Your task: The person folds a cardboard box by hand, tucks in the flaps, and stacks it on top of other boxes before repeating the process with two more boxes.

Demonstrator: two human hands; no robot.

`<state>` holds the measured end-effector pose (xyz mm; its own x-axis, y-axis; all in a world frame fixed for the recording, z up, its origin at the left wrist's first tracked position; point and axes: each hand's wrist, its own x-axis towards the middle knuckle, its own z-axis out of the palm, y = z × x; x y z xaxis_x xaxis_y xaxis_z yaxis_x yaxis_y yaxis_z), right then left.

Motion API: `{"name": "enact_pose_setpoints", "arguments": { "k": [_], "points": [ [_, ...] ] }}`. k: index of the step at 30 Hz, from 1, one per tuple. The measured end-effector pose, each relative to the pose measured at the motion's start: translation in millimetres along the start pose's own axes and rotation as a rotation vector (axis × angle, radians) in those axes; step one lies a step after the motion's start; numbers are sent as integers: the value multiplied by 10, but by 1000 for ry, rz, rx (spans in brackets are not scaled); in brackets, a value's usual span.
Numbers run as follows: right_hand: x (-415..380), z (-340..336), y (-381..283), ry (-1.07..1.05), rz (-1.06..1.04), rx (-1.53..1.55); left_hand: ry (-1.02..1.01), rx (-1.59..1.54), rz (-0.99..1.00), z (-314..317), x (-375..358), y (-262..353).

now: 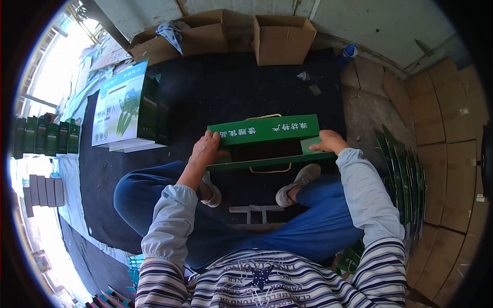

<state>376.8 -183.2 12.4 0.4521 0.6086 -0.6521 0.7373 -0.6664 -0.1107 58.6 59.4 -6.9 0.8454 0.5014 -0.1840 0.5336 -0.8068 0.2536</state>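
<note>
Black matting (236, 82) covered the floor. Both arms (367, 190) extended forward; the left hand (205, 148) and right hand (331, 142), half open, grasped opposite ends of a green carton (262, 128) near the shoes (303, 185); beyond, a printed box (120, 110) stood at left

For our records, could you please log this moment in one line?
left hand: on left end of green box | right hand: on right end | box: open on top

There are two hands (202, 150), two pale blue oversleeves (172, 220), two shoes (307, 177), one green gift carton (264, 128) with two cord handles (270, 172), one patterned cloth (170, 35) and one far-right blue cylinder (348, 55).
</note>
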Motion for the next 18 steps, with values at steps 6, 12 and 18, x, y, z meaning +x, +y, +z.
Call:
{"name": "enact_pose_setpoints", "arguments": {
  "k": [6, 12, 18],
  "points": [
    [37, 24, 208, -23, -58, 225, 28, -68, 10, -68, -58, -13],
    [-284, -247, 386, -315, 93, 113, -53, -96, -62, -220, -258, -265],
    [-296, 134, 355, -122, -262, 51, -62, -54, -126, -215, -369, -207]
  ]
}}
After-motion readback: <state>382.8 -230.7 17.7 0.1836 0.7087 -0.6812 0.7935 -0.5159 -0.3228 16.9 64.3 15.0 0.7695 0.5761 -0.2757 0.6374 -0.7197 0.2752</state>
